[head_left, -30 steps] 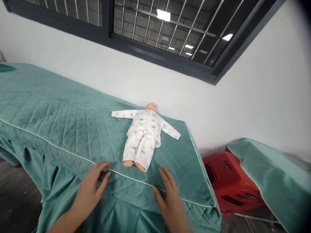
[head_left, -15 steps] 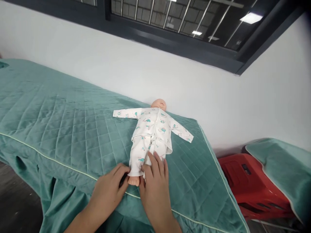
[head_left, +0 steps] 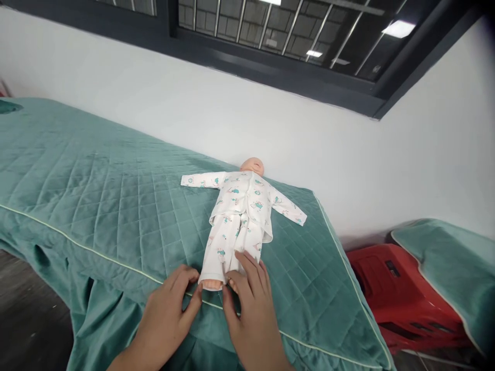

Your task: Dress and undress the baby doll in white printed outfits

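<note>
One baby doll [head_left: 240, 216] lies just beyond the fingertips, in one printed top and one pair of trousers. Two hands, the left hand [head_left: 166, 319] and the right hand [head_left: 251, 314], are at its two feet. Two green quilted beds [head_left: 96, 196], one red stool [head_left: 390, 293] between them, one window [head_left: 270, 41].

Left hand [head_left: 168, 314]: palm down, forearm reaching in from the lower edge, fingers [head_left: 184, 275] loosely spread and pointing forward.
Right hand [head_left: 253, 314]: palm down, close beside the left, fingers extended, seemingly pressing flat rather than gripping.
</note>
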A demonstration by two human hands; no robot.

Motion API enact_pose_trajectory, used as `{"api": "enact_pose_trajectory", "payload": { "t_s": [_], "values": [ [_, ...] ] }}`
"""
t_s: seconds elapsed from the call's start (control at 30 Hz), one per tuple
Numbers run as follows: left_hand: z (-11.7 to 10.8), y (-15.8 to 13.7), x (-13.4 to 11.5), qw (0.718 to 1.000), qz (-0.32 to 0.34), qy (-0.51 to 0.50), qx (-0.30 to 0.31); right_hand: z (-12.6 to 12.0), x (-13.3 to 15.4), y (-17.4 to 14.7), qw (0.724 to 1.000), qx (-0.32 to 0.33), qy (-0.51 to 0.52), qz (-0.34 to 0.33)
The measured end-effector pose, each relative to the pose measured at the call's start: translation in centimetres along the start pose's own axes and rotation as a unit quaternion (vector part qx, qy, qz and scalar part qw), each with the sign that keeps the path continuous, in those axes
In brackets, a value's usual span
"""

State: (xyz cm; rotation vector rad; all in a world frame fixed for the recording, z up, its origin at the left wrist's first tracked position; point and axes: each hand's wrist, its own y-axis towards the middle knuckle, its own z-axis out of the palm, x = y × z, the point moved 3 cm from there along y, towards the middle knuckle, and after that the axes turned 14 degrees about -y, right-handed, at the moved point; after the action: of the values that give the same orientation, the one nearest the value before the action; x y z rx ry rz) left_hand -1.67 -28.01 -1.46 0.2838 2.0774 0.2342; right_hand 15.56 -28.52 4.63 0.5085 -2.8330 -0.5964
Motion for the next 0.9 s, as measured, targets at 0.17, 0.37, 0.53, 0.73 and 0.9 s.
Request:
{"api": "enact_pose_trajectory", "payload": {
  "t_s": [0.17, 0.37, 0.53, 0.73, 0.9],
  "values": [
    [0.2, 0.8, -3.6, 0.988, 0.141, 0.039, -0.039, 0.3, -2.1, -2.2, 0.991, 0.0, 0.085, 0.103],
    [2.3, 3.1, -5.8, 0.979, 0.176, 0.104, 0.006, 1.5, -3.5, -3.2, 0.979, -0.031, 0.103, 0.174],
    [2.6, 3.6, -5.7, 0.98, 0.174, 0.099, 0.003, 1.4, -3.5, -2.7, 0.975, 0.002, 0.133, 0.178],
    [1.9, 2.2, -5.5, 0.983, 0.178, 0.047, -0.018, -0.1, -3.7, -3.1, 0.981, -0.008, 0.113, 0.16],
    [2.4, 1.0, -4.7, 0.983, 0.181, 0.019, -0.003, 0.5, -3.9, -4.4, 0.984, 0.03, 0.104, 0.139]
  ]
}}
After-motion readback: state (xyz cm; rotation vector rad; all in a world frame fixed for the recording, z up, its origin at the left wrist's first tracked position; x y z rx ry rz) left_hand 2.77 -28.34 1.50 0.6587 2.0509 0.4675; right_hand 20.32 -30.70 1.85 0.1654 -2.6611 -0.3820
